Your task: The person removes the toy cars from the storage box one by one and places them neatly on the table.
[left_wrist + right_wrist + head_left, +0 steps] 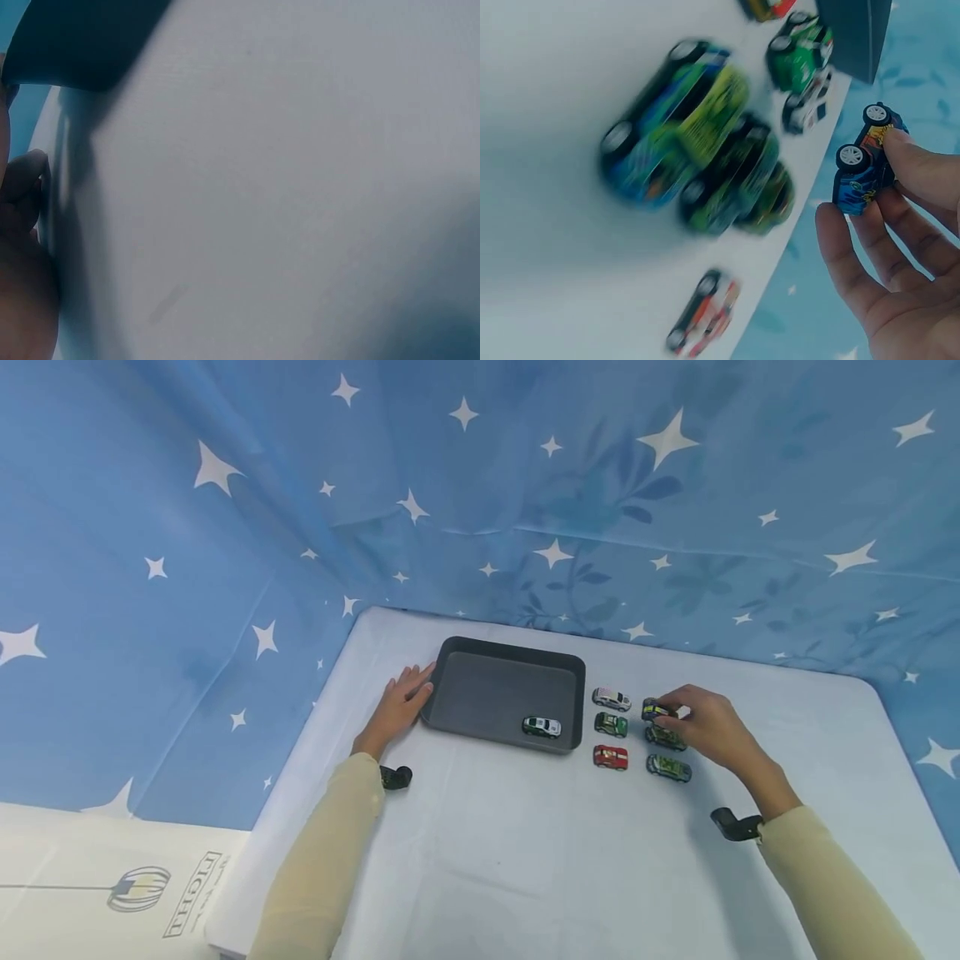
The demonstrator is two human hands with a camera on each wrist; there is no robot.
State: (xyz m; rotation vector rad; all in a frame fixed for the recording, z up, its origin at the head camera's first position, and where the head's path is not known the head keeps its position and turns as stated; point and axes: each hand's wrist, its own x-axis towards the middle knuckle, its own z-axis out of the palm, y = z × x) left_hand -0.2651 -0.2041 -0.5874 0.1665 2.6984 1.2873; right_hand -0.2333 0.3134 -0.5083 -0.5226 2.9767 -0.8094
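My right hand (708,722) pinches a small dark blue toy car (866,169) with yellow and orange markings between thumb and fingers. It is held above the table, over the right-hand group of toy cars. Close below it are a camouflage-patterned green car (665,737) and another green one (669,767). My left hand (397,706) rests at the left rim of a dark grey rectangular tray (480,739), its fingers extended. Inside the tray, near its front right corner, sits a white and green toy car (542,727).
Between tray and right hand stand a white car (611,699), a green car (611,724) and a red car (611,757) in a column. A red and white car (705,313) shows in the right wrist view. Blue star-patterned cloth (525,527) hangs behind the white table (525,860).
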